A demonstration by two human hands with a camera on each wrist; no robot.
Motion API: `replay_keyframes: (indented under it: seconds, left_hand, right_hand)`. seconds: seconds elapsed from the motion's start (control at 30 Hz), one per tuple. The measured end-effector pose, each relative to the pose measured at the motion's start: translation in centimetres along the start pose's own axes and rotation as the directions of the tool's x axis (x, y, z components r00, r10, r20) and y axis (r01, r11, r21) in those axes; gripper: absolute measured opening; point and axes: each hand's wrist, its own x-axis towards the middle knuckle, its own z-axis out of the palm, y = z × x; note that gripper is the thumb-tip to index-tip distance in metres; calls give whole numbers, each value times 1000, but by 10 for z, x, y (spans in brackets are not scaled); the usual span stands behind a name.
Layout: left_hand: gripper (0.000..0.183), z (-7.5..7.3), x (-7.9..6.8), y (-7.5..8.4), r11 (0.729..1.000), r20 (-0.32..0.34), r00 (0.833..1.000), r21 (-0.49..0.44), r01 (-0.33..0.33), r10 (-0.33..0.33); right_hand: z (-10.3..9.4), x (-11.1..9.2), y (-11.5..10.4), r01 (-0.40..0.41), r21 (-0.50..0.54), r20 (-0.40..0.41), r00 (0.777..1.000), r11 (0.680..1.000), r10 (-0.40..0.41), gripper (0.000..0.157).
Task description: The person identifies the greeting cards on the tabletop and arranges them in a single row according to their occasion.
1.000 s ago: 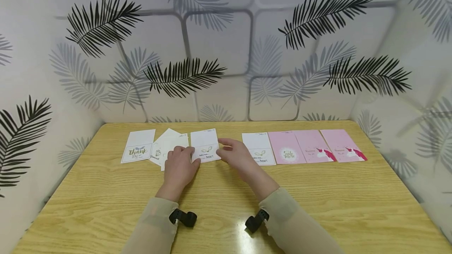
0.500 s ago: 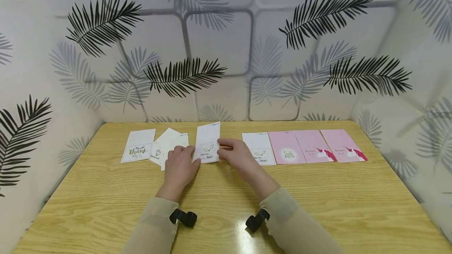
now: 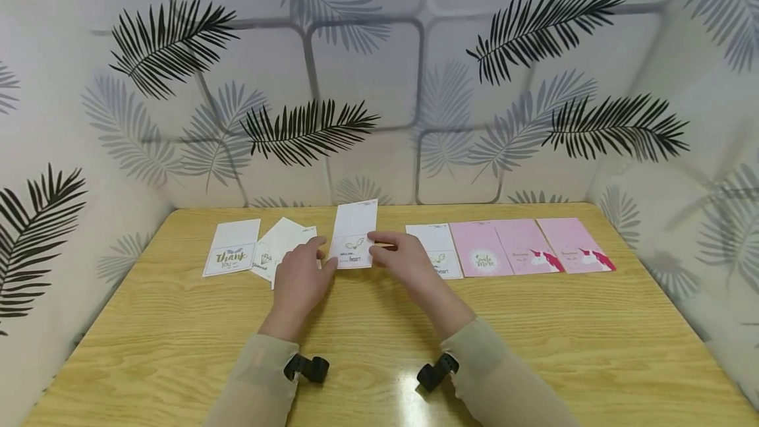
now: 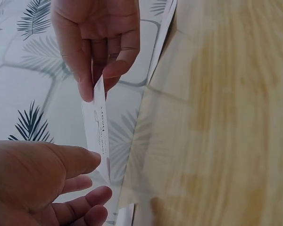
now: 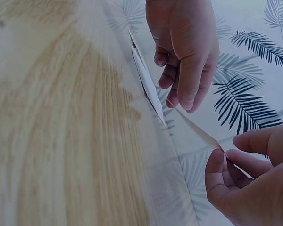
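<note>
A white folding card (image 3: 356, 232) with gold wings and the word "heart" stands raised between my two hands. At its right edge my right hand (image 3: 409, 261) pinches it between thumb and fingers; this grip also shows in the right wrist view, on the card (image 5: 200, 132) seen edge-on. My left hand (image 3: 301, 282) is at the card's left edge, fingers loosely spread. In the left wrist view its thumb tip overlaps the edge of the card (image 4: 98, 129), and the fingertips lie apart below. Cream cards (image 3: 290, 242) lie partly under my left hand.
Left on the table (image 3: 367, 341) lies a white "Thank you" card (image 3: 232, 246). Rightward sit a matching white wings card (image 3: 428, 236), partly behind my right hand, a pink "Smile More" card (image 3: 477, 239) and two pink unicorn cards (image 3: 528, 239). A patterned backdrop (image 3: 379, 84) rises behind.
The wings card, flat on the table at first, has been tilted up and lifted, then shifted slightly right. My right hand moved with it; the left index finger has come away from its edge.
</note>
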Motion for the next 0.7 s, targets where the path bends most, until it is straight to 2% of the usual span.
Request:
replay_keyframes:
  seconds: [0.27,0.4,0.6,0.7]
  left_hand:
    - [44,0,4,17,999,-12,1000,-49,-23,22]
    - [44,3,6,28,998,-22,999,-62,-31,30]
    - [41,9,6,43,996,-44,998,-76,-54,51]
    - [41,12,6,48,995,-52,997,-77,-65,61]
  right_hand:
    - [-14,-2,1,16,82,-17,1000,997,-15,38]
    - [-23,-3,2,36,79,-52,998,996,-32,39]
    - [-36,-7,5,41,-42,-116,992,998,-46,44]
    - [-43,-8,7,55,-140,-138,988,989,-74,43]
